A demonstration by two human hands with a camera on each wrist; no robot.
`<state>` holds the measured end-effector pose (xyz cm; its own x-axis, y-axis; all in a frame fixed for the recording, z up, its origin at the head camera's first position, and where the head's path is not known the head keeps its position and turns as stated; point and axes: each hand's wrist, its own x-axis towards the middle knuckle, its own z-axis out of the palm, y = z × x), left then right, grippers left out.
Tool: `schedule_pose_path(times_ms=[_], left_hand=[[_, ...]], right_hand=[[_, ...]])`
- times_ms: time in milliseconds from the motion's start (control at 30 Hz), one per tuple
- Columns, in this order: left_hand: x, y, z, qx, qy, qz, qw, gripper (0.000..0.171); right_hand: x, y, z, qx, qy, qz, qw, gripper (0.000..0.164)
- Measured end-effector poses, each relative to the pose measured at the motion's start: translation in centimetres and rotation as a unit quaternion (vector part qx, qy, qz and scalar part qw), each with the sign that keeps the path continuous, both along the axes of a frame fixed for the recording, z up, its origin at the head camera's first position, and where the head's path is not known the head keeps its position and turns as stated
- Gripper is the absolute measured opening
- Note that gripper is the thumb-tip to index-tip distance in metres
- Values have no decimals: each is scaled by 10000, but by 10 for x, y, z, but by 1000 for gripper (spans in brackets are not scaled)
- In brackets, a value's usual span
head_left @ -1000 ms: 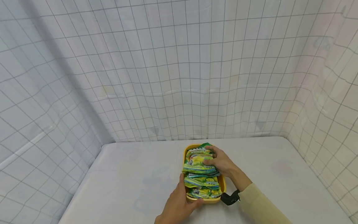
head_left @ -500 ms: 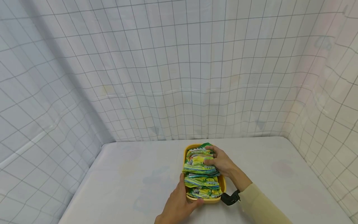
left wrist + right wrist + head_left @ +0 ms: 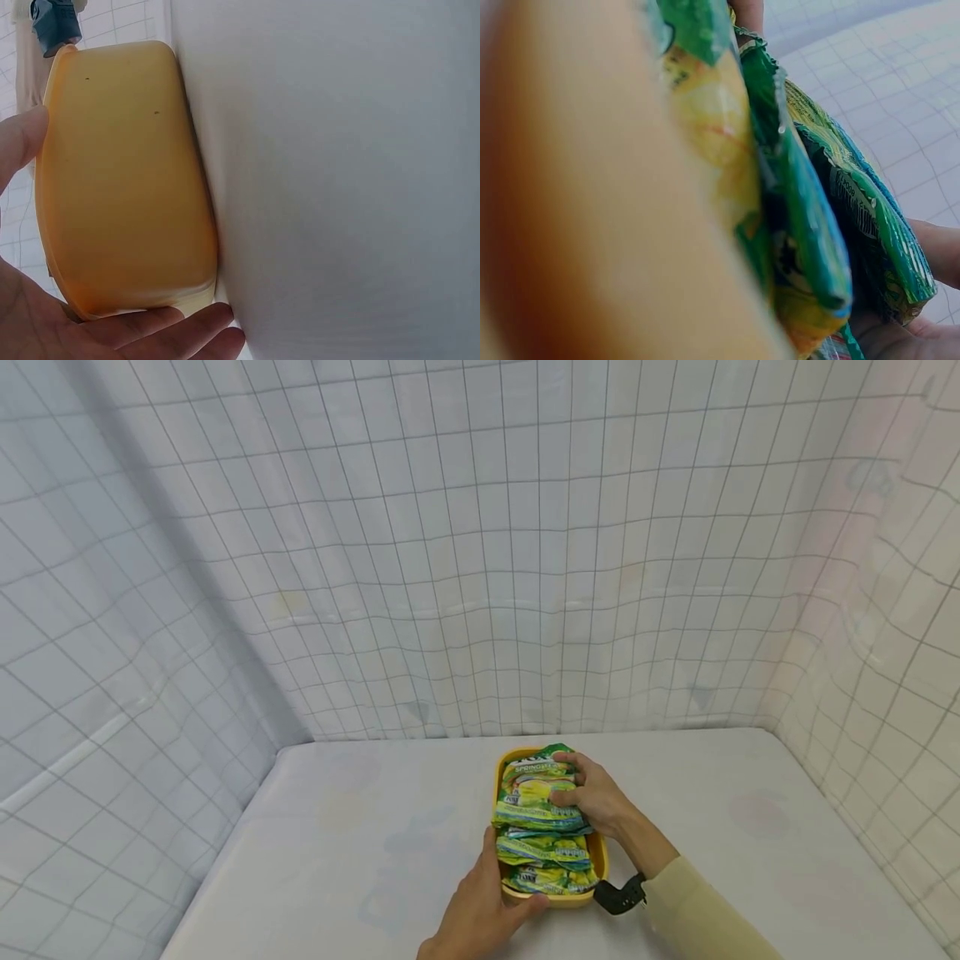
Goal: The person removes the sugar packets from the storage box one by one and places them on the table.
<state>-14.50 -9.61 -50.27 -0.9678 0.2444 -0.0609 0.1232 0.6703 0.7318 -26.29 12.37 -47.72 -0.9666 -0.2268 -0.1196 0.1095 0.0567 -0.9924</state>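
Note:
A yellow plastic tub (image 3: 603, 856) stands on the white tabletop, filled with several green-and-yellow snack packets (image 3: 543, 847) that overlap in a row. My left hand (image 3: 476, 906) holds its near left corner, thumb on the near rim and fingers along the left side. The left wrist view shows the tub's smooth outer wall (image 3: 127, 180) beside that thumb and those fingers. My right hand (image 3: 596, 797) reaches over the right rim and grips the farthest, topmost packet (image 3: 532, 789), lettered "SPRING TEA", its thumb on the front. In the right wrist view the packets (image 3: 716, 127) stand behind a blurred rim.
A black device (image 3: 618, 895) is strapped to my right wrist, beside the tub's near right corner. White cloth walls with a dark grid (image 3: 517, 568) rise behind and on both sides. The tabletop (image 3: 360, 835) is covered in white.
Almost nothing moves. The view shifts very slightly, and both hands keep their places on the tub and the top packet.

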Motion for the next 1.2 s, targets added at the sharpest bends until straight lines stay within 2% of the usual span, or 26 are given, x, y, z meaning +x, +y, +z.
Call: schedule_pose_path(times_ms=[200, 667, 1200], left_hand=[[1, 1, -1, -12, -102, 59, 9999, 126], [-1, 1, -1, 17, -29, 8, 10000, 122], [-1, 1, 0, 50, -28, 4, 10000, 121]], right_hand=[[0, 1, -1, -154, -7, 52, 9999, 70], [2, 6, 2, -262, 27, 160, 9995, 71], [6, 10, 12, -643, 43, 384, 9972, 74]])
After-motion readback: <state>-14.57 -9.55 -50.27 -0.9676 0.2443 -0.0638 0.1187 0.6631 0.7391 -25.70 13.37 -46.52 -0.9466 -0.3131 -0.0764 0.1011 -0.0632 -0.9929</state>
